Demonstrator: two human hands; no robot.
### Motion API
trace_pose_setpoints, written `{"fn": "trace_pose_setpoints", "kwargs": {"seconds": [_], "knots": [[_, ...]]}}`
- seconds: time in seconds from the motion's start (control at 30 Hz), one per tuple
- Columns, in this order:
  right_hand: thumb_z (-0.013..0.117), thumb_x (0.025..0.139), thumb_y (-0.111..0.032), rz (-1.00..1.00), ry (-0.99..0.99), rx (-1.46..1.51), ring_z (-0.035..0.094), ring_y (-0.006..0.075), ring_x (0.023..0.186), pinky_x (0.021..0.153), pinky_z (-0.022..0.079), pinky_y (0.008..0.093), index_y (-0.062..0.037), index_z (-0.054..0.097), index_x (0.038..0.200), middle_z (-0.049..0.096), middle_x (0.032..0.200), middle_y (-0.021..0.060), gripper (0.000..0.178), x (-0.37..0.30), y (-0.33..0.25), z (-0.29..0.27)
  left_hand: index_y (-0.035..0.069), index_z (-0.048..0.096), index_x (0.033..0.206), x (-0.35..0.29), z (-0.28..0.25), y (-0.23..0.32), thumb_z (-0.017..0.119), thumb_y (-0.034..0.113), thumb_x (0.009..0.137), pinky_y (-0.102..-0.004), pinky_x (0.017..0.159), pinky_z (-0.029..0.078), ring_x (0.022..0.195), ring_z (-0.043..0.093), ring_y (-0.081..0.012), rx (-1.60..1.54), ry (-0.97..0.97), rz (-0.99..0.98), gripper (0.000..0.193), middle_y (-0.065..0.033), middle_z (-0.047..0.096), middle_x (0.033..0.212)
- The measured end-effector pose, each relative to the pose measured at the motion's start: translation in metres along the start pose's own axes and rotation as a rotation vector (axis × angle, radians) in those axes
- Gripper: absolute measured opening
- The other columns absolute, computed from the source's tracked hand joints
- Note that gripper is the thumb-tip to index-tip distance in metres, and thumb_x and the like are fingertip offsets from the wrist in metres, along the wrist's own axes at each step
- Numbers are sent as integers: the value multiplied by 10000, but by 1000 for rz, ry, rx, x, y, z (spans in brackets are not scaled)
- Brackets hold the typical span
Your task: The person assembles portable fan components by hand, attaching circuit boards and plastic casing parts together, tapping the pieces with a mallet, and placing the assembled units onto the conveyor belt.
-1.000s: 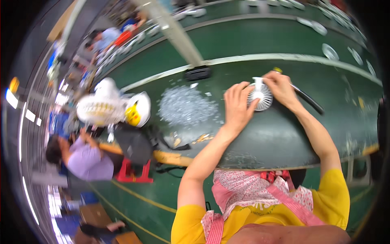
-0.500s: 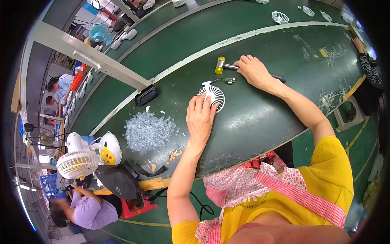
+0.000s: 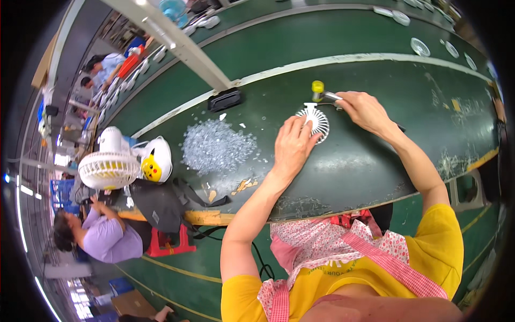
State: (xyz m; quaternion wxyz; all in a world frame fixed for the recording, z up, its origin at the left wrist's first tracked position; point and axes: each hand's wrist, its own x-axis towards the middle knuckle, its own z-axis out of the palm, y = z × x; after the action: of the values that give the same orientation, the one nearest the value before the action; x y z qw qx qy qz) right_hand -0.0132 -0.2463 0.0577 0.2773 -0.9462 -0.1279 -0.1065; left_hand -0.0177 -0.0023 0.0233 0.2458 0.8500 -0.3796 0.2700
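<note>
My left hand (image 3: 293, 144) holds a round white fan grille (image 3: 321, 124) on the dark green worktop, thumb and fingers over its ribs. The grille's short stem (image 3: 310, 106) points away from me. My right hand (image 3: 368, 112) is closed round the handle of a small hammer with a yellow head (image 3: 317, 87). That head is just beyond the stem; whether it touches the table I cannot tell. A thin wire runs from the stem toward my right hand, and its far end is hidden there.
Left of my hands lies a heap of small clear plastic pieces (image 3: 214, 146). A black tray (image 3: 225, 100) sits by the metal post (image 3: 198, 59). A white desk fan (image 3: 110, 170) and a black bag (image 3: 158, 204) are farther left. White parts (image 3: 420, 47) lie on the far belt.
My right hand has closed on the hammer, and its head has swung toward the stem. The small circuit board is now hidden. The whole view has shifted.
</note>
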Motion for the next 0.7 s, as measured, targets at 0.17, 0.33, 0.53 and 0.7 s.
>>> {"fn": "trace_pose_setpoints", "kwargs": {"seconds": [0.17,0.33,0.53,0.7], "knots": [[632,891,-59,-127,282,-170,582,323,1051,867,486,411,-16,621,1155,608,1126,125,267,11,18,-1,49,659,1021,8,-15,-28,718,113,820,-404,841,461,1010,597,-268,-14,108,-130,218,-69,653,1039],[607,903,-46,-306,88,18,591,347,1032,900,482,428,9,629,1138,624,1116,153,242,23,1,22,78,724,957,-13,-42,-105,674,87,847,-418,853,404,999,560,-257,485,146,-366,122,-38,656,974],[625,876,-14,-367,29,61,575,341,955,861,455,433,18,648,1093,602,949,149,221,27,-14,43,31,725,803,-31,-48,-138,595,82,767,-438,845,397,958,537,-301,562,98,-503,144,-122,623,879],[640,898,-76,-253,36,131,551,305,829,743,404,398,-3,670,999,569,843,124,128,24,-17,57,33,688,789,-33,-58,-132,683,80,744,-438,850,391,932,534,-297,563,114,-510,65,-122,625,853]]}}
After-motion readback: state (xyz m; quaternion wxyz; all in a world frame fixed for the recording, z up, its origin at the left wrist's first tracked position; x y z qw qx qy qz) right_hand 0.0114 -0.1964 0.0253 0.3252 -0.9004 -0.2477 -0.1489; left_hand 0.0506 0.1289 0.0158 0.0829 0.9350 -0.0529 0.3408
